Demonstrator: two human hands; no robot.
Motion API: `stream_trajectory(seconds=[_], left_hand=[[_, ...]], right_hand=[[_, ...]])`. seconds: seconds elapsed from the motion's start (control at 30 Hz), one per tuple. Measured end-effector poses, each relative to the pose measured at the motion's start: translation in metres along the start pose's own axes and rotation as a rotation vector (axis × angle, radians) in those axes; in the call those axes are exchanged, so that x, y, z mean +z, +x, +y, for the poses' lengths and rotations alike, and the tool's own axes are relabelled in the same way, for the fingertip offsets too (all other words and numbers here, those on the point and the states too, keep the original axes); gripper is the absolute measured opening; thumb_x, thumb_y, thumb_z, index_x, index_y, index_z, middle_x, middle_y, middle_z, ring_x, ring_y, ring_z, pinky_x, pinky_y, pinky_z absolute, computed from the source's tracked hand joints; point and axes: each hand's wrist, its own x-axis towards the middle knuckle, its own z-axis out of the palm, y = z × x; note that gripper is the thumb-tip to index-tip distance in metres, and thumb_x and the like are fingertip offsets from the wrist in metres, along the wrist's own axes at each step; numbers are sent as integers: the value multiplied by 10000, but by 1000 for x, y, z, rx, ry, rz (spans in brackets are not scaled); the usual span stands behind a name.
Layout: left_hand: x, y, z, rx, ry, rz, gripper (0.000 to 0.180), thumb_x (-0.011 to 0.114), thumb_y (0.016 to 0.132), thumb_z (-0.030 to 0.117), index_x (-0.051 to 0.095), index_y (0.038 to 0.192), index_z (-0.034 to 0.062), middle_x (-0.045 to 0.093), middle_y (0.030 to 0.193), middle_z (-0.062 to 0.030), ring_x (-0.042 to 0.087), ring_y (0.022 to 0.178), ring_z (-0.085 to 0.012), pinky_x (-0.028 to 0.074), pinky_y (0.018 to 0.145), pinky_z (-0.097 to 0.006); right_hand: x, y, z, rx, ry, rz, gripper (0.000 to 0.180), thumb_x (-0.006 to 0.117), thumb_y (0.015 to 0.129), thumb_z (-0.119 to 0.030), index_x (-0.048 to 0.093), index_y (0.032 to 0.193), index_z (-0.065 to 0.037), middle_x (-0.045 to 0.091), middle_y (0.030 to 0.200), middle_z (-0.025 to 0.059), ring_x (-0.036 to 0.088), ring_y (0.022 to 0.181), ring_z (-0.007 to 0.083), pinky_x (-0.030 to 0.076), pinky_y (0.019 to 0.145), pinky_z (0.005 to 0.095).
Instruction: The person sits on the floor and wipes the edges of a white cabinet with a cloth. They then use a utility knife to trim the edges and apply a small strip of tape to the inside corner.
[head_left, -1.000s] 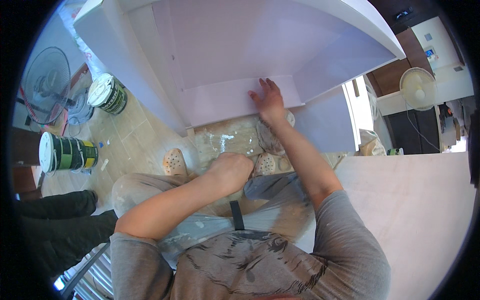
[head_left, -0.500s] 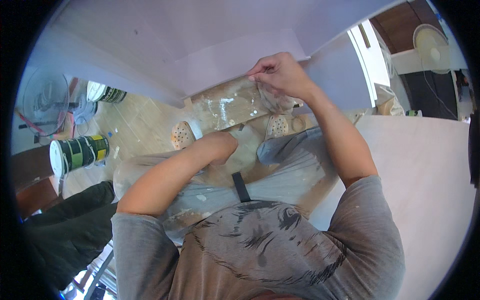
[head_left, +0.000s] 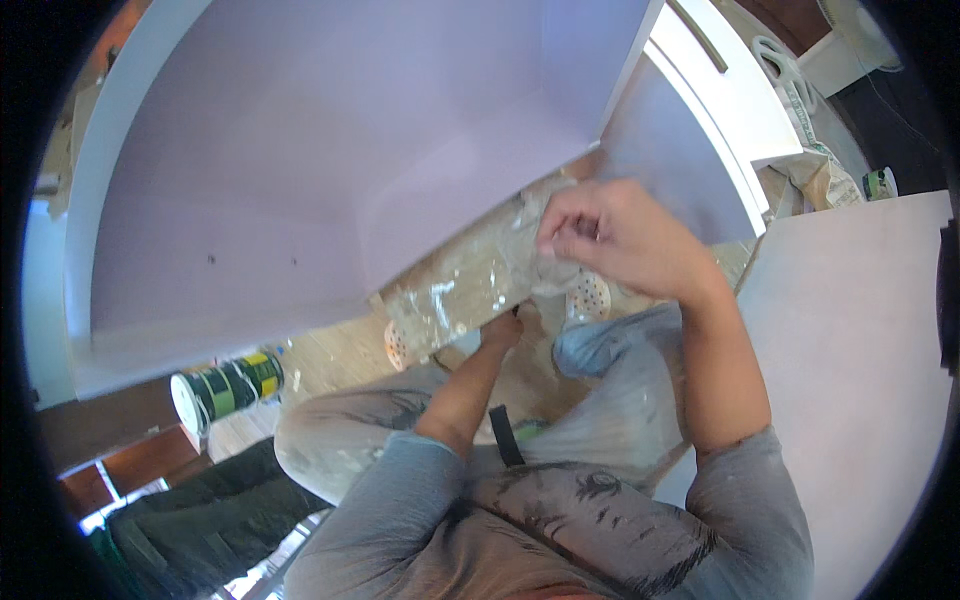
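Note:
My right hand [head_left: 625, 238] hovers before the open cabinet [head_left: 300, 150], with fingers curled and thumb and forefinger drawn together. Anything in that pinch is too small or blurred to make out. Just below the fingers is a crumpled, see-through plastic sheet or bag [head_left: 548, 270]; whether the hand grips it I cannot tell. My left hand [head_left: 505, 326] reaches down between my knees, beside a brown, paint-spattered board [head_left: 465, 292] along the cabinet's foot. Its fingers are mostly hidden and smeared. My light, holed clogs show by the board, the right clog [head_left: 588, 297] partly behind the plastic.
A green and white paint bucket [head_left: 228, 388] lies at the left. White panels with a handle [head_left: 710, 45] stand at the upper right. A broad pale board [head_left: 850, 380] spreads along my right side. Dark cloth [head_left: 210, 510] hangs at the lower left.
My view has swung left, so more of the cabinet's inside shows. My left hand has reached farther down and forward between my knees. The right hand stays raised, its fingers curled in.

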Motion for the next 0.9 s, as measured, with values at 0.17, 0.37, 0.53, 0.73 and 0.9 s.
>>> stream_trajectory(seconds=[0.17, 0.37, 0.53, 0.73, 0.9], left_hand=[[12, 35, 22, -147, -42, -167, 561, 663, 884, 235, 586, 1421, 92, 555, 1513, -242, 490, 1427, -463, 366, 1207, -561], [4, 69, 34, -191, 10, -320, 547, 672, 876, 210, 600, 1406, 93, 588, 1463, -240, 529, 1381, -458, 404, 1164, -556], [1, 77, 27, -218, 29, -396, 536, 679, 870, 189, 611, 1394, 94, 615, 1421, -239, 561, 1343, -454, 436, 1129, -551], [-4, 82, 32, -136, 67, -494, 524, 688, 863, 165, 625, 1379, 96, 648, 1371, -238, 600, 1298, -448, 475, 1087, -545], [-16, 44, 37, 2, 70, -616, 515, 695, 857, 144, 637, 1366, 97, 675, 1329, -237, 633, 1260, -444, 507, 1052, -540]], right_hand=[[-14, -11, 19, 28, -69, -113, 151, 705, 906, -51, 739, 1050, -20, 701, 915, 118, 681, 790, 248, 551, 710, 367], [-22, -4, 18, 79, -112, -154, 232, 714, 917, -73, 729, 1145, -35, 717, 1066, 149, 729, 919, 333, 590, 805, 426], [-15, -1, 14, 72, -131, -203, 274, 719, 924, -76, 728, 1198, -59, 714, 1146, 125, 727, 985, 356, 584, 857, 441], [-17, -7, 21, 130, -110, -171, 307, 699, 898, -61, 731, 1203, -53, 714, 1157, 156, 705, 1039, 389, 568, 911, 468], [-10, 0, 41, 63, -168, -68, 274, 724, 886, -27, 767, 1157, -36, 744, 1019, 153, 735, 901, 347, 588, 820, 427]])
